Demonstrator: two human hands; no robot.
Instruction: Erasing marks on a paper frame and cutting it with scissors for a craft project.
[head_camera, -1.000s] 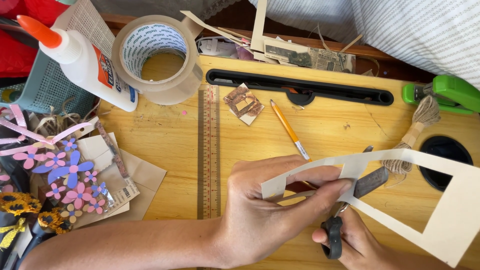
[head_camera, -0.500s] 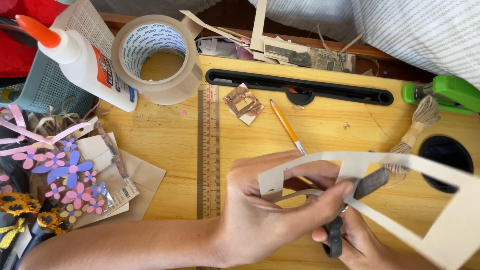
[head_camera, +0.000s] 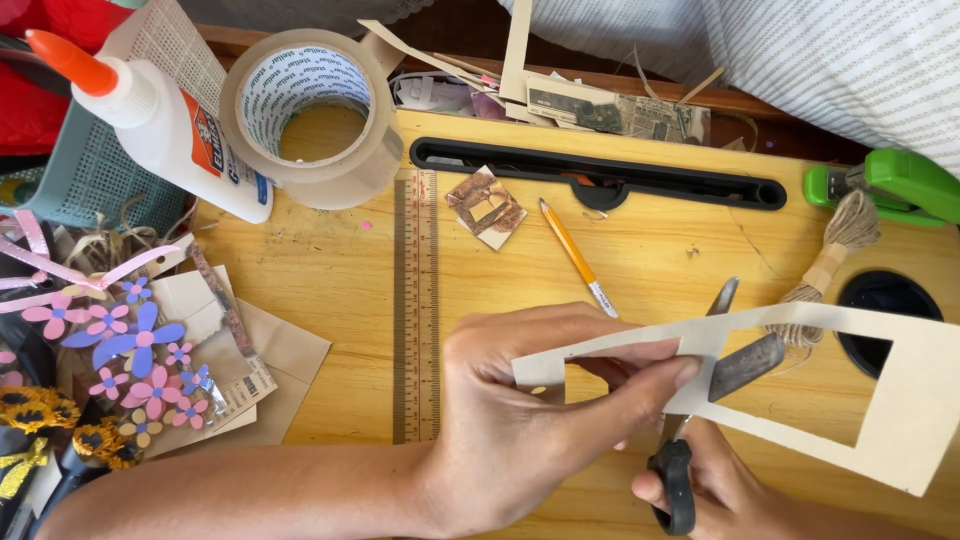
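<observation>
Cutting a cardboard frame with scissors over a cluttered wooden desk.

Nearest me, my left hand (head_camera: 530, 420) pinches the near end of the pale cardboard frame (head_camera: 900, 400) between thumb and fingers, holding it just above the desk (head_camera: 330, 290); my right hand (head_camera: 720, 495) is closed around the black handles of the scissors (head_camera: 700, 420), whose blades are parted and run under the frame's strip (I think they are biting its inner edge, but the card hides the contact). Just beyond lie a yellow pencil (head_camera: 575, 255), a ruler (head_camera: 415, 300) running away from me, and a small brown paper square (head_camera: 485, 205). To my left sit paper flowers (head_camera: 130, 350). Farther off stand a glue bottle (head_camera: 160, 125) and a roll of tape (head_camera: 310, 115), touching; at far right, a bundle of twine (head_camera: 835, 250) beside a green stapler (head_camera: 890, 185).
</observation>
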